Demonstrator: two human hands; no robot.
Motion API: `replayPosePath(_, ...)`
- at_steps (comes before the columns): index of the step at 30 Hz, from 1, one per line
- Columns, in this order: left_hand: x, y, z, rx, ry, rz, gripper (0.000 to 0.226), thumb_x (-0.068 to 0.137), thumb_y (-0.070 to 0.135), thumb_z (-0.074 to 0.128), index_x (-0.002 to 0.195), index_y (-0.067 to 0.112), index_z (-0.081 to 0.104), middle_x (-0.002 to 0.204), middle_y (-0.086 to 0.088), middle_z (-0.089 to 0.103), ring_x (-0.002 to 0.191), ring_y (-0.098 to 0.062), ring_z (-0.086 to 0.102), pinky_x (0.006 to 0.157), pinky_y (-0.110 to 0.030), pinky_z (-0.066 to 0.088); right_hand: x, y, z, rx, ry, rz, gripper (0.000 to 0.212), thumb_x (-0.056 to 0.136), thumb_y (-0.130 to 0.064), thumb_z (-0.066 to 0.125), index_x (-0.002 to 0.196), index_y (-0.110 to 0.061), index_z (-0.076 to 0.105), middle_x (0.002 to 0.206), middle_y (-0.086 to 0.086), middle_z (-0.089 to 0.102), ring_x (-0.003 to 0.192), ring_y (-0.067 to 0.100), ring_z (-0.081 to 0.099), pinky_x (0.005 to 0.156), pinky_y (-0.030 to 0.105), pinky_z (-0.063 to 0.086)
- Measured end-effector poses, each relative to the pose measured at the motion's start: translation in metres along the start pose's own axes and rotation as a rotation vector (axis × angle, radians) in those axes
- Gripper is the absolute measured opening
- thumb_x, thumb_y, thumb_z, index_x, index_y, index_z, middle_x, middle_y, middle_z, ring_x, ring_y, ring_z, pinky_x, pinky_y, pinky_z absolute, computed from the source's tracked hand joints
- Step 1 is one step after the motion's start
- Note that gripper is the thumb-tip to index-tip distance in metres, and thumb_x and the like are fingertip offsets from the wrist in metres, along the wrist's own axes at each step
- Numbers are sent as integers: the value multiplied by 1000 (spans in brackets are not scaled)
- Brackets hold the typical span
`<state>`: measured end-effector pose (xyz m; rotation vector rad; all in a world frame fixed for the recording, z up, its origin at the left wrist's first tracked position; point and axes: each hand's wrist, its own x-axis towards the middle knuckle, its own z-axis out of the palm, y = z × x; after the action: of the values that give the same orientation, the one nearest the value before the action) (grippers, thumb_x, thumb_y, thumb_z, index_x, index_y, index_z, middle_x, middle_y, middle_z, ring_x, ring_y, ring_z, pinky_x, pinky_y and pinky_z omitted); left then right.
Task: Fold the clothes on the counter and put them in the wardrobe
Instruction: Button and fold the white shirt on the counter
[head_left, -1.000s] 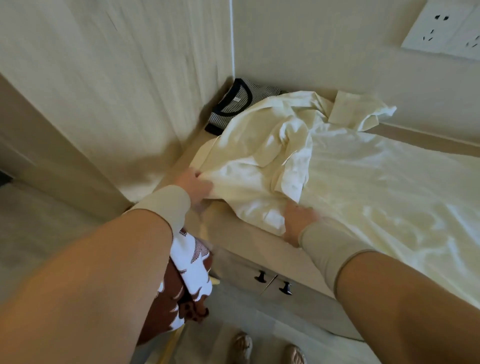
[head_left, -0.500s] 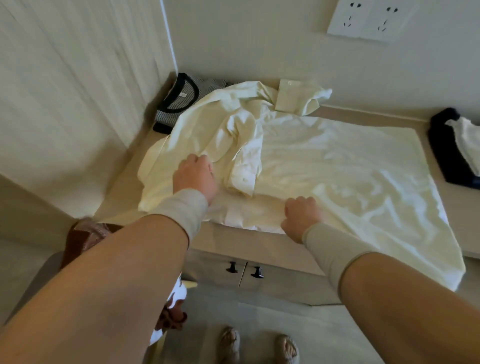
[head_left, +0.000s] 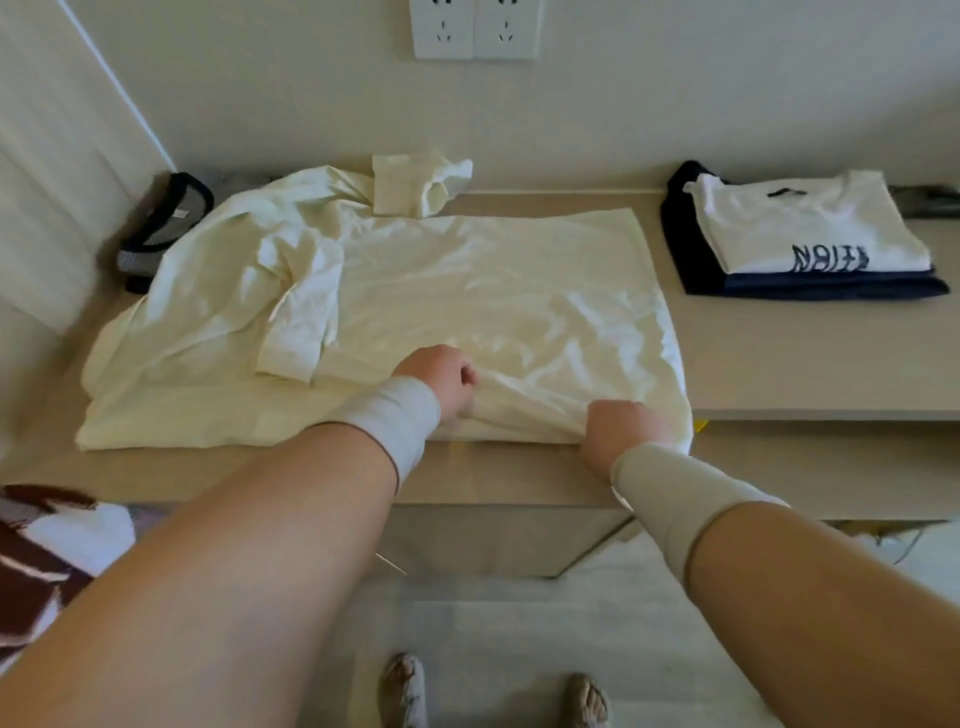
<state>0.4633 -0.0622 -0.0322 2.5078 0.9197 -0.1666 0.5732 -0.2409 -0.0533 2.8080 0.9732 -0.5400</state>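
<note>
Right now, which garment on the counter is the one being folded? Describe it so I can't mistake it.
Start at the wall sockets and drop to the counter below. The cream shirt lies spread there, both hands pinching its near edge. Unlike the folded stack on the right and the striped top in the left corner, it is large, pale and unfolded.

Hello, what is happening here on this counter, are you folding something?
A person is folding a cream shirt spread on the counter. Both hands grip its near edge: the left hand and the right hand each bunch fabric. A sleeve lies folded over the left part. Two folded garments are stacked to the right, and a striped garment waits in the left corner.
</note>
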Motion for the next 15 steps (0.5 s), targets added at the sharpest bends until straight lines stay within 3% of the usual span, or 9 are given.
replayPosePath(6,-3,75,30,19,-87,24,33,86,24,64,118,29,64,127,1,57,113,-22,56,88,-29,44,5,47,-27,224,45,-132,22,88,-10,45,108,-15,52,107,7,59,95,27,55,77,33,46)
replayPosePath(10,-2,110,36,93,-26,36,20,89,28,58,106,24,67,106,-3,64,97,-26,59,82,-33,49,14,70,-42,315,59,-230,21,86,-9,46,104,-19,51,101,0,55,86,21,50,72,30,42)
replayPosePath(13,-1,116,29,61,29,19,12,88,23,52,90,20,63,87,0,61,85,-25,56,69,-29,41,25,93,-39,158,-76,-124,31,88,-13,48,118,-15,56,117,3,60,96,22,56,74,26,42)
replayPosePath(15,3,115,21,43,61,-12,11,85,22,53,86,18,64,85,0,62,81,-26,55,68,-28,41,34,109,-41,254,-95,-23,35,90,-20,51,122,-9,58,122,8,61,106,27,59,79,30,44)
